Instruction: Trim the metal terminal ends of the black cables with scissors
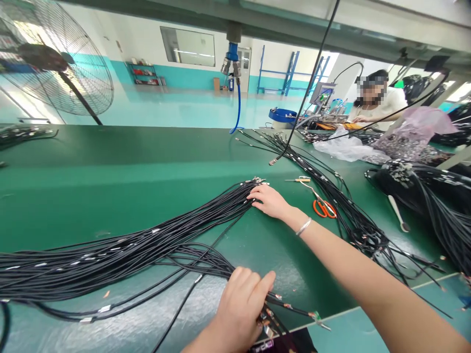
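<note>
Black cables (176,228) run in a long bundle across the green table (121,181), with small white labels along them. My right hand (268,200) rests at the bundle's far end, its fingertips on the cables beside their metal connectors (259,181). Near the front edge my left hand (243,306) is wrapped round the other, looped-back part of the cables. Copper-coloured ends (270,321) stick out to the right of it. A silvery bracelet is on my right wrist.
Orange-handled scissors (324,208), a small pick (302,180) and a brush (399,214) lie right of my right hand. More cables (327,181) cross the table there. One cable (307,93) hangs from above. A person (379,98) sits at the back right.
</note>
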`<state>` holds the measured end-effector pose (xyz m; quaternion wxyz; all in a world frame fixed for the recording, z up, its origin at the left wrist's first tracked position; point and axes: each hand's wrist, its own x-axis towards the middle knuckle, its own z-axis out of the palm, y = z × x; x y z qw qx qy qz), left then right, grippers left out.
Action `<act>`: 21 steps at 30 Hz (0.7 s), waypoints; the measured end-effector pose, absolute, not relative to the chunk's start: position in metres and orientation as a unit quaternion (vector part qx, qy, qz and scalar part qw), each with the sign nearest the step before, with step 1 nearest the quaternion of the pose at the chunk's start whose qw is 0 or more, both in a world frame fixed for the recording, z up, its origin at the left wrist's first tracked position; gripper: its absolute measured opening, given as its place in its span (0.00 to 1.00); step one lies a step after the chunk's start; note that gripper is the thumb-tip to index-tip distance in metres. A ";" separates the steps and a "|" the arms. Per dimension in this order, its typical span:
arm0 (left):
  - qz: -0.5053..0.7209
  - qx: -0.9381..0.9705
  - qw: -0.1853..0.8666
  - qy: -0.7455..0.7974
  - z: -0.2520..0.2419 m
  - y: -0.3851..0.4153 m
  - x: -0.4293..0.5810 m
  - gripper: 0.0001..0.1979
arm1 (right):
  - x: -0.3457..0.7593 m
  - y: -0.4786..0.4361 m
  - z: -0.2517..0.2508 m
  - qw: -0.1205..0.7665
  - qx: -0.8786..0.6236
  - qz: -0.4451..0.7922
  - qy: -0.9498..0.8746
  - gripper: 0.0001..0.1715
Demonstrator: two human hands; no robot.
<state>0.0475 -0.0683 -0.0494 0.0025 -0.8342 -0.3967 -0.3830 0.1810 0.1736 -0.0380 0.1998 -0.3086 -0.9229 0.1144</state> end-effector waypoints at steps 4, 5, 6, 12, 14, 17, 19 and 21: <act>-0.384 -0.831 0.002 -0.403 -0.048 -0.070 0.048 0.18 | 0.188 0.169 -0.030 0.191 -0.312 0.106 -0.924 0.07; -0.387 -0.829 0.002 -0.403 -0.048 -0.070 0.048 0.18 | 0.192 0.163 -0.026 0.189 -0.318 0.105 -0.923 0.08; -0.392 -0.828 0.002 -0.401 -0.047 -0.070 0.048 0.19 | 0.197 0.155 -0.020 0.187 -0.324 0.105 -0.921 0.09; -0.381 -0.831 0.042 -0.403 -0.044 -0.067 0.045 0.26 | 0.231 0.042 0.014 0.163 -0.349 0.168 -0.907 0.08; -0.367 -0.840 0.033 -0.398 -0.044 -0.066 0.045 0.27 | 0.238 0.000 0.018 0.154 -0.355 0.308 -0.869 0.09; -0.364 -0.853 0.000 -0.375 -0.046 -0.065 0.045 0.25 | 0.250 -0.026 0.016 0.127 -0.367 0.476 -0.789 0.12; -0.338 -0.859 -0.010 -0.385 -0.046 -0.065 0.046 0.22 | 0.258 -0.011 0.010 0.106 -0.361 0.519 -0.767 0.14; -0.316 -0.859 -0.001 -0.402 -0.047 -0.067 0.048 0.18 | 0.263 0.023 0.000 0.097 -0.343 0.467 -0.809 0.15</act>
